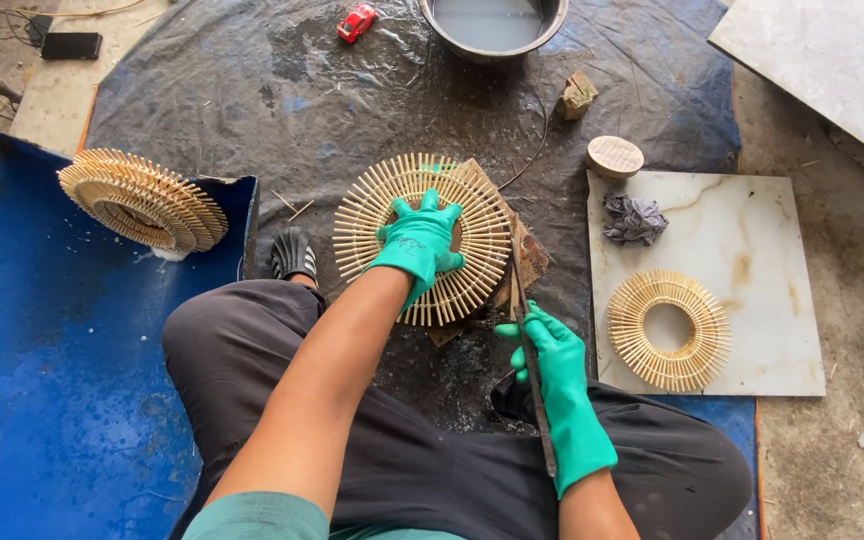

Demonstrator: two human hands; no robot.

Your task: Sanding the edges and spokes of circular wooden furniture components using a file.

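**A:** What did the left hand (419,243) do in the head view?

**B:** Gloved in green, it lay flat on the large bamboo-stick ring (422,238), fingers spread and released, pressing on the ring's centre rather than gripping it. The ring rested on a wooden block (527,258) on the dark plastic sheet (252,90), directly in front of the person's crossed legs.

**A:** And the right hand (552,358)?

**B:** Also gloved, it was clenched around a long thin blade (530,350). The blade ran from below the wrist up toward the right edge of the ring, its tip just beside or touching the sticks; which of the two could not be told.

**A:** What lay to the right?

**B:** A smaller bamboo ring (669,329) sat on a pale marble tile (762,260), well apart from both hands. A crumpled grey cloth (633,219) lay on the same tile, and a round wooden disc (614,156) stood at the tile's upper edge.

**A:** And to the left and top?

**B:** A stack of finished rings (142,198) was tilted on the rim of a blue tray (42,380). A metal basin (493,25) holding whitish liquid stood at the top, with a small red toy car (356,22) near it and a small wooden chunk (578,94) to its right. A black sandal (293,254) showed beside the left knee.
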